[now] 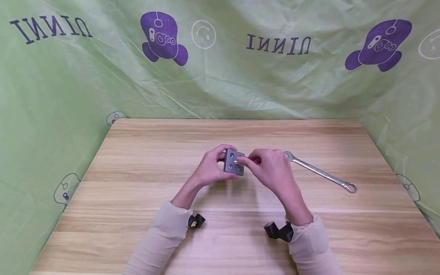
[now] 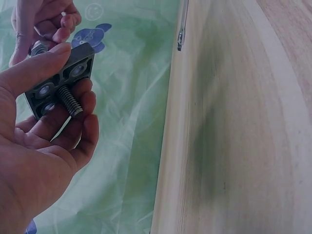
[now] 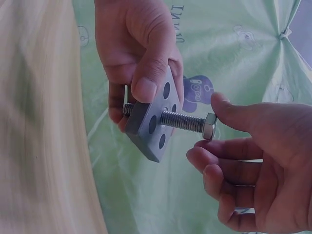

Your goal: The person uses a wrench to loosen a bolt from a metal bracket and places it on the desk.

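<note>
My left hand [image 1: 210, 168] holds a grey square metal plate [image 3: 144, 119] by its edges above the table, thumb on one edge and fingers on the other. Through the plate's middle runs a hex bolt [image 3: 183, 122], with several round holes around it. The bolt's threaded end [image 2: 70, 101] sticks out on the far side, near the left fingers, while a long stretch of thread shows on the head side. With thumb and forefinger, my right hand [image 1: 271, 166] pinches the hex head [image 3: 209, 126]; its other fingers are loosely curled.
A combination wrench [image 1: 319, 172] lies slantwise on the wooden table [image 1: 137, 152], right of my right hand. Green printed cloth [image 1: 220, 84] hangs behind the table and along both sides. Black wrist devices [image 1: 279, 231] sit at the sleeve cuffs.
</note>
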Demonstrator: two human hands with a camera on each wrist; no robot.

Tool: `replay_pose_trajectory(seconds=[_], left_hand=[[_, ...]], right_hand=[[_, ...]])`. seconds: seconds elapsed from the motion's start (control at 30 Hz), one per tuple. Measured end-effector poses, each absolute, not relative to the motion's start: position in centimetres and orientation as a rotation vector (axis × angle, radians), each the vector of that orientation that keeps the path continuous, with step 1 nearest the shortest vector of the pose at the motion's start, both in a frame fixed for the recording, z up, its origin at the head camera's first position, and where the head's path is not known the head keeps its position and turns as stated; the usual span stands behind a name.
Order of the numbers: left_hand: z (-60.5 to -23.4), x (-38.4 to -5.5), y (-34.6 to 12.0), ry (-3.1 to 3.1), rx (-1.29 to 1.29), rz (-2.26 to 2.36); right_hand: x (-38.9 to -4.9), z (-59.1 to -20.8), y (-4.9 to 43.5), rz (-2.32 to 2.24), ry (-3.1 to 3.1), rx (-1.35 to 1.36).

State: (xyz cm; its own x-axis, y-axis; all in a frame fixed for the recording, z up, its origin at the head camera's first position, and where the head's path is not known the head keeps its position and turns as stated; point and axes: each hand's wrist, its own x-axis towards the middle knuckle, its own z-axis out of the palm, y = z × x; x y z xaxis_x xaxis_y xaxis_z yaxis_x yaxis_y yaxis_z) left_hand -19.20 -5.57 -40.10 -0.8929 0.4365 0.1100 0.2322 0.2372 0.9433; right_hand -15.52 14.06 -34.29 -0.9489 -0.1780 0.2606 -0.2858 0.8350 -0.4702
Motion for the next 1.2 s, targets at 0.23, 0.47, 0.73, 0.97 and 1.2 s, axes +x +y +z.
replay_pose_trajectory(seconds=[0.23, 0.47, 0.73, 0.97, 1.2], left_hand=[[-40.1, -19.18, -5.52, 2.317, 0.626, 1.721], [-40.16, -19.15, -5.57, 2.327, 0.623, 1.729], [-40.1, -19.12, -5.52, 2.334, 0.613, 1.726], [-39.96, -19.11, -5.51, 2.349, 0.603, 1.715], [-40.04, -19.06, -5.38, 2.343, 0.609, 1.725]], right_hand=[[-15.53, -34.34, 14.11, 0.784, -2.774, 0.481], [-15.58, -34.49, 14.32, 0.768, -2.67, 0.66], [-15.53, -34.56, 14.46, 0.796, -2.617, 0.746], [-15.55, -34.24, 14.64, 0.819, -2.616, 0.7], [-15.52, -33.95, 14.58, 0.864, -2.773, 0.441]])
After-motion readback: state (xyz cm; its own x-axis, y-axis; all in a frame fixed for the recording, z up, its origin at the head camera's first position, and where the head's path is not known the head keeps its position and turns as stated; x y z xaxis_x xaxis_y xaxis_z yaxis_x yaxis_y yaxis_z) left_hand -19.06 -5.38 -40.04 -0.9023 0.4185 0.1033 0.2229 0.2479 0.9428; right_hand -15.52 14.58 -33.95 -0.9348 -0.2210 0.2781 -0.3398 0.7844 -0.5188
